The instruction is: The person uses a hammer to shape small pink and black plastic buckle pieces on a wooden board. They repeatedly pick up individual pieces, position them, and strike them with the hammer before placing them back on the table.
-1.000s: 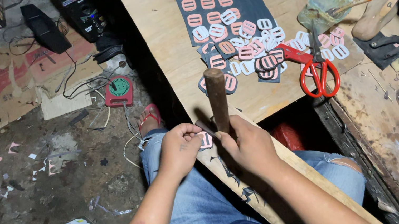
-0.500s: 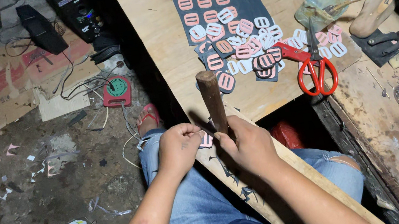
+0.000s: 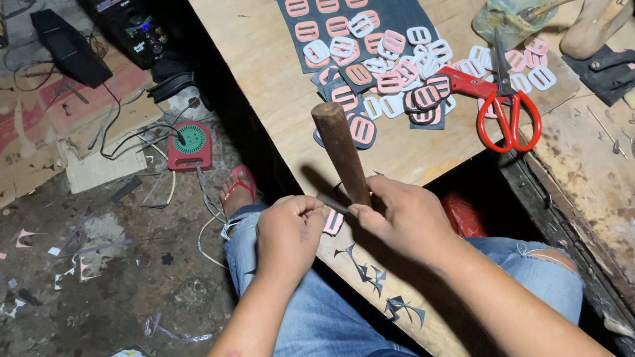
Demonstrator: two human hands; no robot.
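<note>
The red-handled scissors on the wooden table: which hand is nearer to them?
The right hand. It grips the brown wooden handle below and to the left of the red-handled scissors. The left hand is farther left, pinching a small pink piece.

Light falls brightest on the plywood table from above, leaving the floor at the left dim and grainy. The table's far right corner sinks into black shadow. The picture is sharp at the centre, with mild wide-angle bending towards the edges.
</note>
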